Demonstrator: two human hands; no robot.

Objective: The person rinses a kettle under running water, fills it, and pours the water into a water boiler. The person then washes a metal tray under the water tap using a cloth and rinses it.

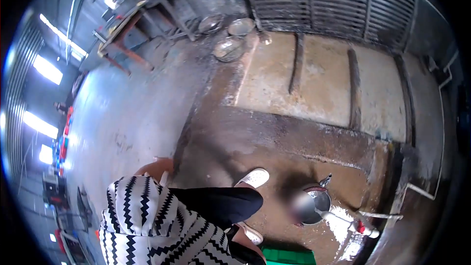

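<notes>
My left hand [157, 168] shows only in part at the upper edge of my zigzag-striped top [147, 216]. Its fingers cannot be made out, and I see nothing held in it. My right hand does not show. On the wet floor, apart from the visible hand, a round metal pot [321, 205] stands beneath a white pipe [338, 220] with a red tap handle [361, 226]. A blurred patch covers the pot's left side. My white shoes [255, 178] are on the floor to the pot's left.
A green crate [289, 256] sits at the bottom edge. Shallow tiled troughs [324, 78] with dark dividers and a raised kerb [294, 135] lie ahead. Several metal basins [228, 49] rest near a wooden table [128, 32]. White pipework [419, 190] runs along the right wall.
</notes>
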